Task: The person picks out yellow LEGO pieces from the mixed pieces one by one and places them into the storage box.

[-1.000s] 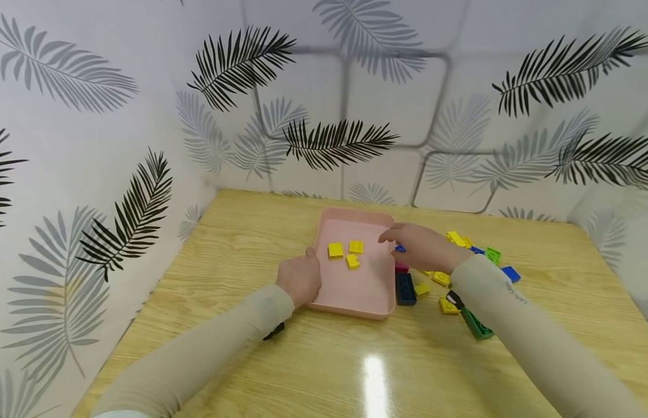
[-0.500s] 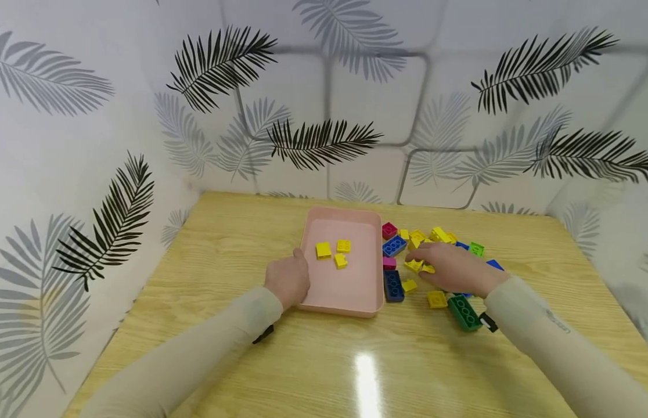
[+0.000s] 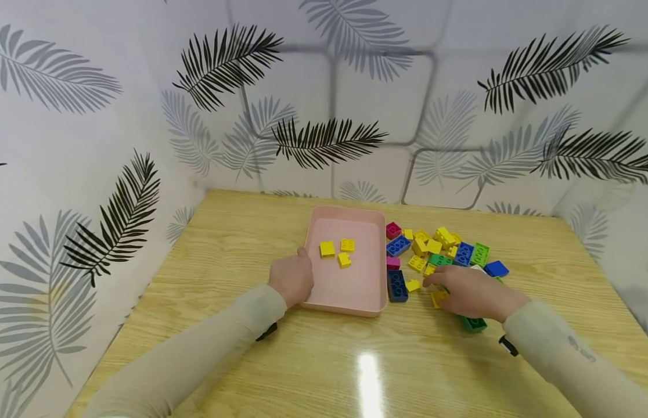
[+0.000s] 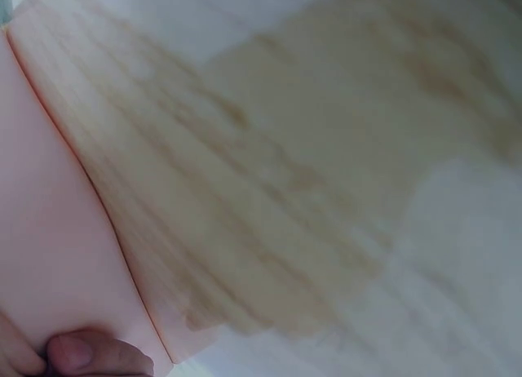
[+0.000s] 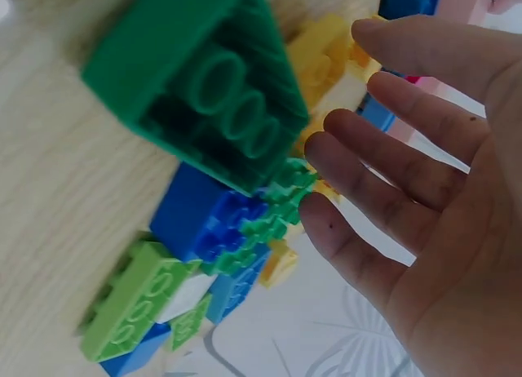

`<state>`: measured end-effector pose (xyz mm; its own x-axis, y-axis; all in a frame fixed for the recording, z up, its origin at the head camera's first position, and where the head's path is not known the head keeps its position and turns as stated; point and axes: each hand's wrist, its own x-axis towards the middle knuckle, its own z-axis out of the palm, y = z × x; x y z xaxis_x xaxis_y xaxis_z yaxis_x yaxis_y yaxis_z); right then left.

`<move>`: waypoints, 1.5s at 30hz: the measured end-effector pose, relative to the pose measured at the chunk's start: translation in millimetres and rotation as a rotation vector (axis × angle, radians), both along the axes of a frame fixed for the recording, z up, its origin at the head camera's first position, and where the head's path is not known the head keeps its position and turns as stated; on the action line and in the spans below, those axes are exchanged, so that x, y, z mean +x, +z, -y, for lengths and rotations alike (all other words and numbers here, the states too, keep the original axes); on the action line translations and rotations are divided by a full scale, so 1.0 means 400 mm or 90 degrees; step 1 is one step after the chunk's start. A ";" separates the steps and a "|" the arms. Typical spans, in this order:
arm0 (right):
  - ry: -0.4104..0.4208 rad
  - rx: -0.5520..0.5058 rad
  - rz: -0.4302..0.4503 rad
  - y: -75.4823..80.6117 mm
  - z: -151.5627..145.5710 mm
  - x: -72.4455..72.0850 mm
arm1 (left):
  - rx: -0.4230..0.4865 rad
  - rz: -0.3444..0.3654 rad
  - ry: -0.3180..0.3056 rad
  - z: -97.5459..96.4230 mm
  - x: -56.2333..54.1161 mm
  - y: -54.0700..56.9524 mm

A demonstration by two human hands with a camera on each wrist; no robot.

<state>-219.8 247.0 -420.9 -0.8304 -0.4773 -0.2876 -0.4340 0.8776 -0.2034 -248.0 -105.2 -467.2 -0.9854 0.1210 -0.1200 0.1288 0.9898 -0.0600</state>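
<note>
My left hand (image 3: pixel 292 278) grips the left side of a pink tray (image 3: pixel 350 311); curled fingers show against the tray's wall (image 4: pixel 49 230) in the left wrist view. Three yellow toy bricks lie in the tray, among them a square one (image 3: pixel 327 249). To the tray's right, my right hand (image 3: pixel 472 290) hovers over a heap of toy bricks with relaxed, spread fingers, holding nothing. Its thumb and fingertips are close to a yellow brick (image 3: pixel 437 298). A dark green brick (image 5: pixel 204 91) with its hollow underside showing stands near the palm, partly hidden by the hand in the head view.
Loose bricks lie right of the tray: a navy one (image 3: pixel 397 286) by its wall, a pink one (image 3: pixel 393 263), a blue one (image 3: pixel 398 245), a lime one (image 3: pixel 480 253) and several yellow ones. The wooden table (image 3: pixel 240 232) meets a leaf-patterned wall (image 3: pixel 324 87) behind.
My right hand has moved from over the tray's right rim to the right, across the bricks, then slightly nearer me. My left hand stays on the tray. The head view shifts slightly.
</note>
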 end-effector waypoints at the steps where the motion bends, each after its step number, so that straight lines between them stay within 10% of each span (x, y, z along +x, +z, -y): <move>1: 0.001 0.002 0.001 -0.003 -0.002 0.002 | 0.001 -0.001 -0.001 0.000 0.000 -0.001; 21: 0.054 -0.016 -0.074 -0.051 -0.004 0.003 | 0.013 -0.011 0.004 0.002 -0.005 -0.012; 45: 0.087 -0.063 -0.134 0.079 0.137 -0.062 | 0.005 -0.027 -0.005 0.002 -0.002 -0.013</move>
